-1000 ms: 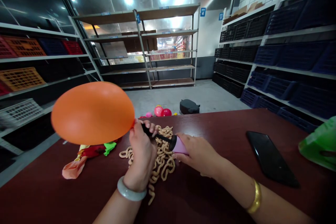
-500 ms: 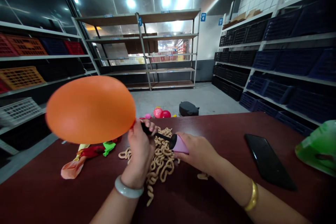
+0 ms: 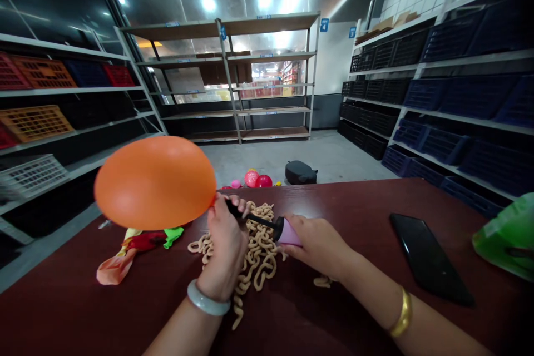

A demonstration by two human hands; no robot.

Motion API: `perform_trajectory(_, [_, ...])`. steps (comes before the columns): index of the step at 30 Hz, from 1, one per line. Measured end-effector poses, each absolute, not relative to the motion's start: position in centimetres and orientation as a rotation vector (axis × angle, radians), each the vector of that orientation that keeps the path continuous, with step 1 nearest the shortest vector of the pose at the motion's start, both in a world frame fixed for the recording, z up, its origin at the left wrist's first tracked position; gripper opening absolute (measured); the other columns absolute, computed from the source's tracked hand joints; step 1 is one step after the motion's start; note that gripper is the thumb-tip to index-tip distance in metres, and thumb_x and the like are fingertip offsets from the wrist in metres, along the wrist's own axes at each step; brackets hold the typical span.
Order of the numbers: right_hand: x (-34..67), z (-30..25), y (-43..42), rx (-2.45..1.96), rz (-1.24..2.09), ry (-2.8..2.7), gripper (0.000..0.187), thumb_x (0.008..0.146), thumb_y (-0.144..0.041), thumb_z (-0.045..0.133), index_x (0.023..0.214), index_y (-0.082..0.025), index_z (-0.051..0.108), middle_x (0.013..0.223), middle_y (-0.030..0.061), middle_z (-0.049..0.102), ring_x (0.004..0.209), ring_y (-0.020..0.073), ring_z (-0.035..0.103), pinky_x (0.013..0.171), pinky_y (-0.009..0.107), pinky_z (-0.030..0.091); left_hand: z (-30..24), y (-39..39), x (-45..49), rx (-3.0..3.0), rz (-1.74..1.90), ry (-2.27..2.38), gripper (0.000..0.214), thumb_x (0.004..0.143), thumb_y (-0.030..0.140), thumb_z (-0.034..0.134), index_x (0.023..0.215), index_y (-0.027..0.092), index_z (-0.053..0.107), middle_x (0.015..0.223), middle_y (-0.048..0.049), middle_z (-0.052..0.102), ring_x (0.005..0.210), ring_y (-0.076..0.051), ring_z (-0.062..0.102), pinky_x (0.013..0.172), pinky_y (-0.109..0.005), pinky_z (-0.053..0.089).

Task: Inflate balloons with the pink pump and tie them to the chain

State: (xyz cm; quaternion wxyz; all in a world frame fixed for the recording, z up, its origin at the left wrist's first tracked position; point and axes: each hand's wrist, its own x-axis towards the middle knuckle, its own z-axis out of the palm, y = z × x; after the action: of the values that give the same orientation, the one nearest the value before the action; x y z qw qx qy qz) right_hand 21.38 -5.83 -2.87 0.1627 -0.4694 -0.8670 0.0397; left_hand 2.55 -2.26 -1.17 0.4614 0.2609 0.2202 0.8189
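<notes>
An inflated orange balloon (image 3: 154,183) hangs in the air at the left, its neck at the fingers of my left hand (image 3: 227,233). That hand is closed round the black end of a hand balloon pump (image 3: 287,232) and pinches the balloon's neck there. My right hand (image 3: 319,242) wraps the pump's pale purple part. A stretch of black rod shows between the two hands. Beneath them lies a heap of beige curled strands (image 3: 265,272), partly hidden by my left hand. Several limp balloons (image 3: 119,264) in peach, red, yellow and green lie below the orange one.
On the dark red table (image 3: 354,322) a black phone-like slab (image 3: 429,258) and a green bag (image 3: 507,239) are at the right. Small balloons (image 3: 262,181) and a dark grey case (image 3: 300,172) show beyond the far edge. Shelves with crates (image 3: 450,150) line the sides.
The orange balloon looks smaller, its far end drawn in toward my left hand. My right hand has shifted slightly right, and a little more of the pump's rod shows.
</notes>
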Motion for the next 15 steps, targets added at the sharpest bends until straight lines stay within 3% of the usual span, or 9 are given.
perform_trajectory(8, [20.4, -2.8, -6.1, -1.348, 0.164, -2.401, 0.058, 0.087, -0.052, 0.057, 0.134, -0.020, 0.042, 0.115, 0.0115, 0.066, 0.099, 0.0289, 0.064, 0.079, 0.038, 0.047, -2.3, -4.2, 7.1, 0.681, 1.878, 0.553, 0.025, 0.085, 0.028, 0.060, 0.068, 0.019, 0.044, 0.060, 0.0027, 0.046, 0.051, -0.010, 0.045, 0.050, -0.023, 0.039])
perform_trajectory(15, [20.5, -2.6, -6.3, -1.295, 0.178, -2.375, 0.061, 0.087, -0.057, 0.055, 0.134, -0.020, 0.042, 0.119, 0.0118, 0.064, 0.103, 0.0278, 0.063, 0.083, 0.039, 0.047, -0.1, -3.6, 4.0, 0.760, 1.895, 0.510, 0.021, 0.089, 0.031, 0.057, 0.074, 0.019, 0.047, 0.061, 0.0020, 0.045, 0.050, -0.010, 0.045, 0.046, -0.022, 0.037])
